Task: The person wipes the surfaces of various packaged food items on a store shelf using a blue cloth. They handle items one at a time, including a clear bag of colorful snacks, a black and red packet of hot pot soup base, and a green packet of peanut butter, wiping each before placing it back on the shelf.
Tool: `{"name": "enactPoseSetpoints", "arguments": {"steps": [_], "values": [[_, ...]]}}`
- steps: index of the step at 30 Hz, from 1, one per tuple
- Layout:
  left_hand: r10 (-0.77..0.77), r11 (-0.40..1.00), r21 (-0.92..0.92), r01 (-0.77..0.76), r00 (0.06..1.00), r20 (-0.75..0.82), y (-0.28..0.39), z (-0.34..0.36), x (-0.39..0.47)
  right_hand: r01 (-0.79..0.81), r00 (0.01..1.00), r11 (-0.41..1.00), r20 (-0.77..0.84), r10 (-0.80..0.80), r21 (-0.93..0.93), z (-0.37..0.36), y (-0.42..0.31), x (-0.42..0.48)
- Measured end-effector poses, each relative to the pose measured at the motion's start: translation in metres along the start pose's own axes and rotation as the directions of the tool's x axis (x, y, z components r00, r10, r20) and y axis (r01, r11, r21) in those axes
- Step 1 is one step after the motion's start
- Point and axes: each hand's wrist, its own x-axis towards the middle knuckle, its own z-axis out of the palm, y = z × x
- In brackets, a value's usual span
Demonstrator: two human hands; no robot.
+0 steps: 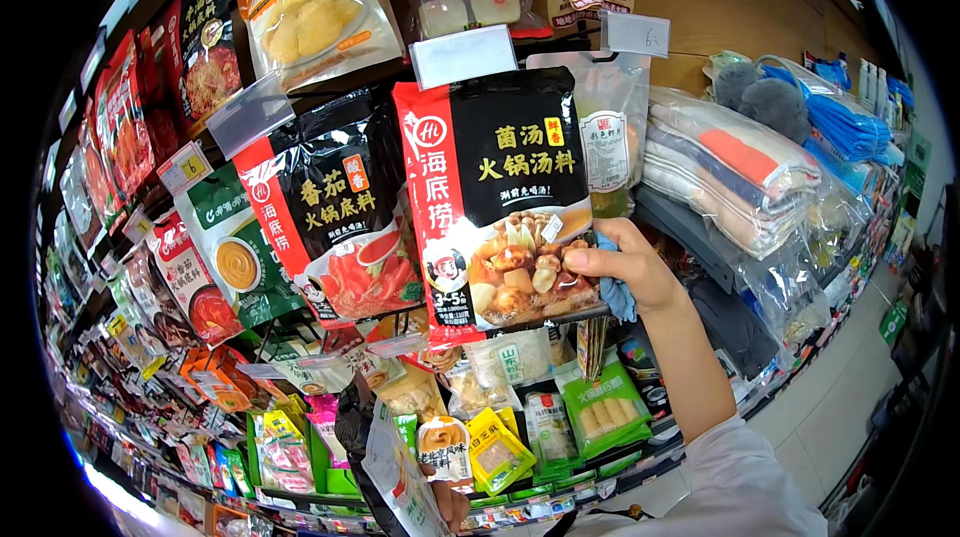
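My right hand (626, 263) grips the lower right edge of a black and red Haidilao hotpot soup base packet (514, 199) with mushrooms pictured on it, and a blue cloth (617, 289) is bunched between hand and packet. The packet stands upright at a hanging display, below a blank price tag (463, 57). A similar packet with tomatoes (337, 214) hangs just left of it. Low in the view, my left hand (450, 503) holds a dark-backed packet (397, 469), seen nearly edge-on; its fingers are partly hidden.
More packets hang at left, among them a green sauce packet (238, 244). Below are a yellow sesame packet (499, 451) and a green packet of rolls (606, 406). Folded towels in plastic (735, 162) are stacked at right, above a tiled floor (795, 447).
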Motion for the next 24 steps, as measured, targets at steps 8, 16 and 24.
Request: {"name": "enactPoseSetpoints", "arguments": {"steps": [8,16,24], "values": [[-0.029,1.000,-0.012,0.029,0.999,-0.018,-0.009,-0.005,0.003,-0.027,0.999,0.999,0.039,0.028,-0.024,0.003,-0.001,-0.003],[-0.043,0.999,-0.007,0.042,0.999,-0.015,-0.018,-0.004,0.004,-0.049,0.997,0.998,0.054,0.047,0.039,0.003,-0.001,0.005],[-0.074,0.997,0.003,0.075,0.997,-0.019,-0.028,0.004,0.003,-0.047,0.998,0.988,0.051,0.040,0.149,-0.004,0.018,0.004]]}}
